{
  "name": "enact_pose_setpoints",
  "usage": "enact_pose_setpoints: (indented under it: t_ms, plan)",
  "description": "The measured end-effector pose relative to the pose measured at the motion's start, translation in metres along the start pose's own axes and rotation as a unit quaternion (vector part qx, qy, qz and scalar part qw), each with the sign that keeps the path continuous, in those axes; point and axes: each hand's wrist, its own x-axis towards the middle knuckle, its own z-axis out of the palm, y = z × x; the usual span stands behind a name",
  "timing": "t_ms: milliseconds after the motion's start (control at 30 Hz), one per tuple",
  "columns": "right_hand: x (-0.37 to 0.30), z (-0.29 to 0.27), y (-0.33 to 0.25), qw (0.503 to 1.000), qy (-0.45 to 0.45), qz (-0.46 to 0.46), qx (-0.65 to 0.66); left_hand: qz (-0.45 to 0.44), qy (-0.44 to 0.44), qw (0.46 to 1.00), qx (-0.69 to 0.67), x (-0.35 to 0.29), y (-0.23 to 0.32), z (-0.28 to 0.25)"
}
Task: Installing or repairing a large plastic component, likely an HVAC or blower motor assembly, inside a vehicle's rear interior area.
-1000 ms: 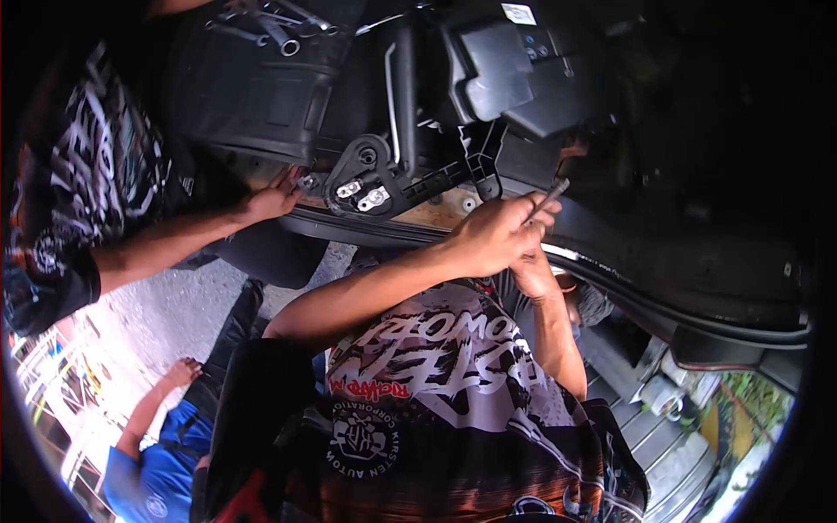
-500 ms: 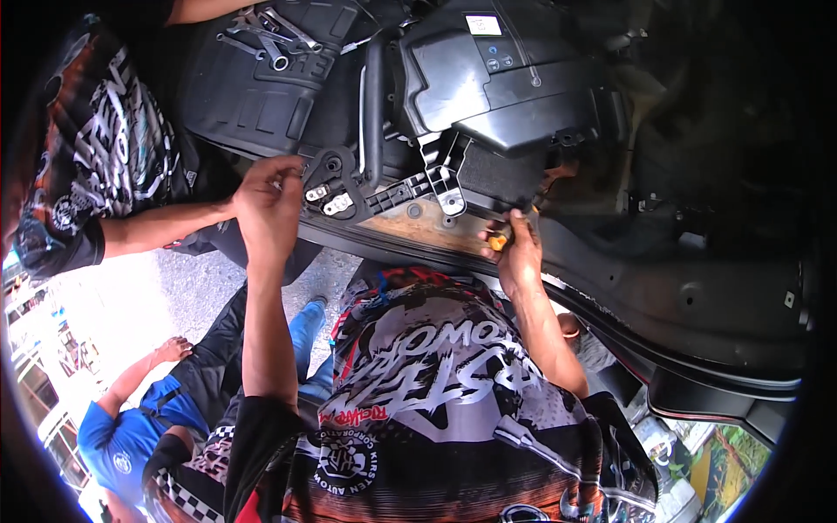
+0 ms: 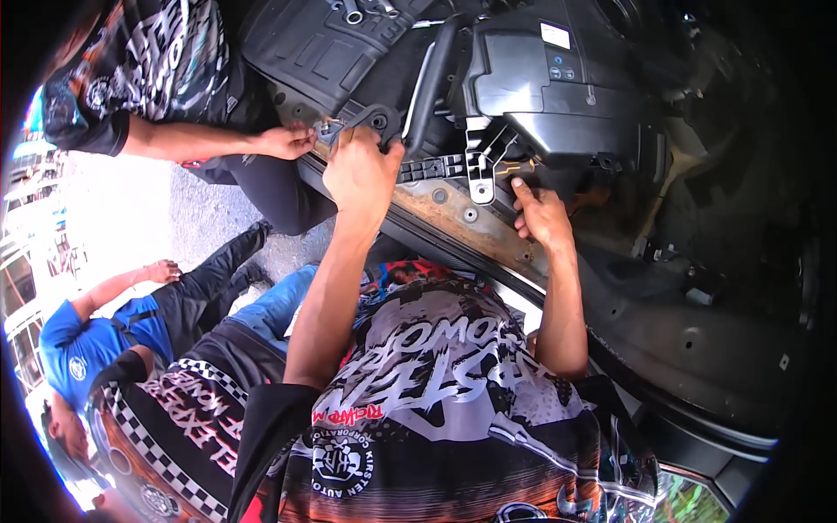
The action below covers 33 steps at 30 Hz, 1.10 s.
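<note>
My left hand (image 3: 362, 179) is closed over a black plastic bracket (image 3: 427, 169) near its rounded, holed end; my fingers hide part of it. The bracket runs right along the rusty metal edge, up to an upright arm with a pale, holed tab (image 3: 481, 190). Just right of that tab is my right hand (image 3: 547, 216), its thumb stretched out and its fingers loosely curled, with a gap between them. Beyond the thumb, a thin orange-marked thing (image 3: 516, 166) shows in the dark gap; its kind cannot be made out. I see nothing held in my right hand.
A co-worker's hand (image 3: 292, 141) rests by the rusty edge (image 3: 445, 199), left of mine. Wrenches (image 3: 353, 12) lie on a black cover (image 3: 323, 52). A larger black engine cover (image 3: 532, 78) rises behind the bracket. Other people stand at lower left.
My view has shifted left. My left hand has come down over the bracket's rounded end. The yellow-orange piece no longer shows between my right hand's fingers. The co-worker's hand has come into sight.
</note>
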Motion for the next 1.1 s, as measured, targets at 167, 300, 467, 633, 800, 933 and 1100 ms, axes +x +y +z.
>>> enact_pose_setpoints:
  t_ms: [167, 300, 467, 633, 800, 933, 1100]
  plan:
    - [-0.044, -0.007, -0.026, 0.992, 0.008, -0.054, -0.115, 0.023, 0.053, 0.998, 0.012, -0.012, 0.0, 0.004]
    - [-0.055, 0.013, -0.041, 0.977, -0.02, -0.211, 0.018, 0.023, 0.03, 0.998, 0.053, -0.01, 0.004, 0.005]
    - [-0.044, 0.051, -0.081, 0.938, -0.062, -0.34, -0.04, 0.058, 0.003, 0.996, 0.07, -0.001, 0.003, 0.008]
    - [-0.013, 0.075, -0.097, 0.925, -0.042, -0.368, -0.087, -0.059, -0.1, 0.988, -0.104, 0.009, -0.008, -0.004]
    - [-0.002, 0.092, -0.095, 0.906, -0.02, -0.409, -0.102, -0.082, -0.183, 0.941, -0.272, 0.019, -0.029, -0.003]
    - [-0.006, 0.099, -0.095, 0.876, 0.026, -0.455, -0.159, -0.097, -0.185, 0.92, -0.333, 0.019, -0.048, 0.008]
    - [-0.008, 0.104, -0.094, 0.878, 0.048, -0.432, -0.201, -0.089, -0.115, 0.952, -0.267, 0.006, -0.029, 0.002]
